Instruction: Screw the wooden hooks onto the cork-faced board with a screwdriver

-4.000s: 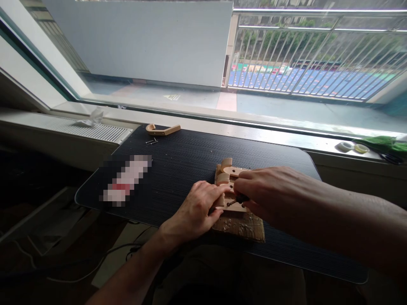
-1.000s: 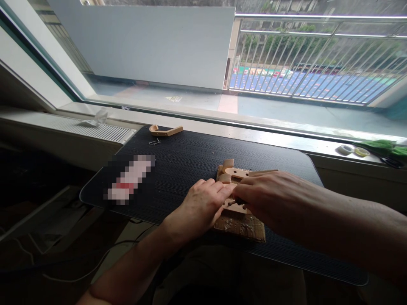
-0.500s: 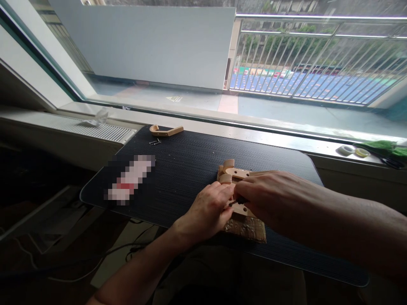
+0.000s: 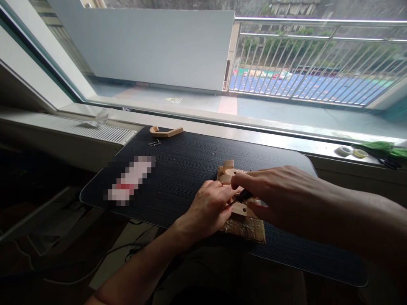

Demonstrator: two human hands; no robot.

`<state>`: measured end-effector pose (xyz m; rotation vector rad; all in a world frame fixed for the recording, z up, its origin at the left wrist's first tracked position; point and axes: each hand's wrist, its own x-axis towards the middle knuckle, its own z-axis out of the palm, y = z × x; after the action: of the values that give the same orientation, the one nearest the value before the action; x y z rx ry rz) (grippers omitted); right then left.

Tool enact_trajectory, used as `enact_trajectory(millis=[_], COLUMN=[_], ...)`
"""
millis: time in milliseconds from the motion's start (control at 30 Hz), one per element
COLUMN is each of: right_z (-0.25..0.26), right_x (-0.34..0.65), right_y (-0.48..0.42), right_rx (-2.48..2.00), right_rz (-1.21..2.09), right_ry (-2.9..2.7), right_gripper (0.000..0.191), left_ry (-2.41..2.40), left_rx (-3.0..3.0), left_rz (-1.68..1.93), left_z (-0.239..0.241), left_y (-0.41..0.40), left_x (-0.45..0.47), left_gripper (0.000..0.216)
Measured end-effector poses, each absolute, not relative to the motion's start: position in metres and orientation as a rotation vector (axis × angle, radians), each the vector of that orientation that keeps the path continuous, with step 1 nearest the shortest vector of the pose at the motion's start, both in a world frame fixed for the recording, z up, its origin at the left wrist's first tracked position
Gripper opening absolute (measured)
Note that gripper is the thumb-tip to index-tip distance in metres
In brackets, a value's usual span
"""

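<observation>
Light wooden hook pieces (image 4: 229, 168) lie stacked on a scrap of brown cardboard (image 4: 246, 229) on the black ribbed table (image 4: 178, 169). My left hand (image 4: 208, 208) rests curled against the left side of the wooden pieces, fingertips pressing on them. My right hand (image 4: 273, 192) reaches in from the right and pinches a small dark tool (image 4: 244, 195), seemingly a screwdriver, its tip down on the wood beside a hole. Most of the wooden stack is hidden under both hands.
A separate curved wooden hook (image 4: 165, 131) and a few dark screws (image 4: 155, 143) lie at the table's far left corner. A blurred white and red object (image 4: 130, 179) lies on the left. Tape rolls (image 4: 351, 151) and green material (image 4: 384, 148) sit on the sill by the window.
My right hand has lifted slightly, raising the dark tool's handle; its fingers have shifted up the wooden pieces. My left hand stays pressed on the wood. The view has barely moved.
</observation>
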<state>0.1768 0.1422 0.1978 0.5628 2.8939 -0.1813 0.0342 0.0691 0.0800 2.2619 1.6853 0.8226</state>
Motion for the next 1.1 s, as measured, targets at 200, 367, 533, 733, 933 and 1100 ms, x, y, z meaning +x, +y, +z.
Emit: enact_trajectory(millis=[200, 367, 533, 733, 933, 1100], right_z=[0.191, 0.182, 0.187, 0.200, 0.194, 0.196], right_x=[0.181, 0.183, 0.181, 0.175, 0.181, 0.173], right_y=[0.151, 0.154, 0.151, 0.144, 0.147, 0.146], right_rx=[0.424, 0.427, 0.482, 0.577, 0.427, 0.492], right_rz=[-0.331, -0.382, -0.275, -0.083, -0.164, -0.165], right_ry=[3.003, 3.028, 2.956, 2.867, 2.966, 2.887], right_gripper=[0.018, 0.015, 0.013, 0.012, 0.015, 0.016], left_ry=[1.676, 1.658, 1.650, 1.654, 1.660, 1.665], left_rx=[2.270, 2.254, 2.257, 2.286, 2.296, 2.282], left_rz=[0.846, 0.817, 0.821, 0.860, 0.905, 0.879], left_z=[0.079, 0.078, 0.082, 0.080, 0.075, 0.076], left_y=[0.068, 0.070, 0.070, 0.069, 0.072, 0.072], left_x=[0.034, 0.033, 0.031, 0.034, 0.035, 0.033], left_gripper=[0.011, 0.008, 0.013, 0.013, 0.006, 0.007])
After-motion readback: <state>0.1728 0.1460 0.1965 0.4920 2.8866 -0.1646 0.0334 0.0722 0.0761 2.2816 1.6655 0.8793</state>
